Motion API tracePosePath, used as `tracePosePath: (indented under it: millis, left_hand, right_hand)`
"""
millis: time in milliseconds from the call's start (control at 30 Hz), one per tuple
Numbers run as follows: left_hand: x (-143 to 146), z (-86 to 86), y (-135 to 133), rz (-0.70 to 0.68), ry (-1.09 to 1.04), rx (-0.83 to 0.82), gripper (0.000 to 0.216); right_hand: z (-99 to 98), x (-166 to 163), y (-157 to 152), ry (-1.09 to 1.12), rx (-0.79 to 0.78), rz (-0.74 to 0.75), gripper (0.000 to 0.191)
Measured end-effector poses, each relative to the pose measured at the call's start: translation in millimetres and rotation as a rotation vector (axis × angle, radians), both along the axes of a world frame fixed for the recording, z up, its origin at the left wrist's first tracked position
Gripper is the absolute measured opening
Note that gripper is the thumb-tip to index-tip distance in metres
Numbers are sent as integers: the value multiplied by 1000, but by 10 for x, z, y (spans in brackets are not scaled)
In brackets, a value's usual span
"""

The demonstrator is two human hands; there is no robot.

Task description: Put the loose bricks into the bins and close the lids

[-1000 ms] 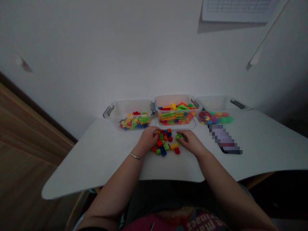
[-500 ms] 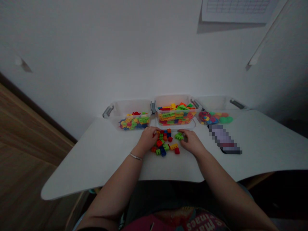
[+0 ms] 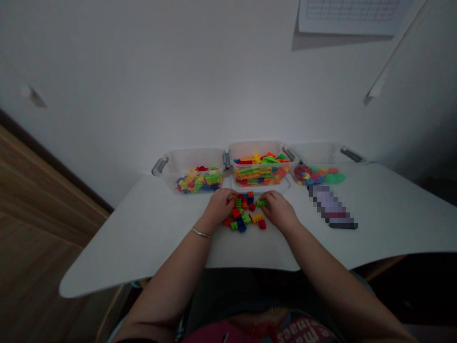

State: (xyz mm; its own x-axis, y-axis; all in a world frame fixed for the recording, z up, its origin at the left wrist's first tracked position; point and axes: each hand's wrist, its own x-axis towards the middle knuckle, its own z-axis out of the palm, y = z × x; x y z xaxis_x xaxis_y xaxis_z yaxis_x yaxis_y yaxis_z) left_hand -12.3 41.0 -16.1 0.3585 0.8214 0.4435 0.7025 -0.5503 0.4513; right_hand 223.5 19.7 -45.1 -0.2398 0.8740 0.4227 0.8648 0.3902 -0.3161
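Note:
Several small toy bricks in red, green, blue, orange and yellow lie in a loose pile on the white table; a dark blue brick (image 3: 242,225) and a yellow brick (image 3: 257,218) are at its near side. My left hand (image 3: 220,206) rests at the left edge of the pile with its fingers curled in; what they hold, if anything, is hidden. On the right side, my right hand (image 3: 281,209) pinches a green brick (image 3: 262,203) between thumb and fingers, just beside a small red brick (image 3: 252,207).
Three clear plastic bins stand along the wall: a left bin (image 3: 194,157) with small colourful pieces, a middle bin (image 3: 257,148) full of bricks, and a right bin (image 3: 314,151) with round pieces. A blurred-out phone (image 3: 330,205) lies to the right on the table (image 3: 150,238).
My right hand has moved slightly left towards the pile, and the green brick has shifted left and turned with it. My left hand stays nearly still.

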Motion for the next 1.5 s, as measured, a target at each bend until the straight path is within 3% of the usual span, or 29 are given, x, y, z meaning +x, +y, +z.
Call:
tracePosePath:
  millis: [200,300,400,500,567,733,867,967,1033,1167,1267,1400,1500]
  left_hand:
    - [9,-15,-13,-107,-63,50,29]
    - [43,-16,-41,-194,-58,70,37]
    - [77,4,-74,-246,-37,88,41]
    - [79,39,-91,-265,-44,93,32]
    - [62,56,-85,-247,-58,98,25]
    - [16,40,-50,-153,-91,71,17]
    - [6,21,-37,-107,-168,8,14]
    - [-8,39,-37,-83,-198,2,16]
    - [-26,58,-40,-61,-199,23,20]
    - [-69,69,-36,-7,-167,75,22]
    - [-88,43,-19,14,-194,60,28]
    - [-100,10,1,36,-239,41,37]
    - [-108,13,6,70,-250,73,36]
  right_hand:
    - [-32,-24,66,347,62,-40,19]
    - [38,-80,68,576,-27,-20,23]
    - [148,-181,43,739,-174,108,24]
    - [218,-296,23,822,-304,246,23]
    - [230,-365,17,847,-330,261,21]
    - [236,-504,-23,863,-294,209,21]
    - [309,-549,-65,785,-220,276,26]
    - [461,-517,-24,611,-61,287,17]
    - [611,-474,56,560,70,217,16]
    - [911,-400,306,692,267,46,26]
    - [1025,-406,490,752,292,-21,35]
    - [1006,-492,619,437,239,-99,24]
    - [946,-553,623,234,266,-126,27]
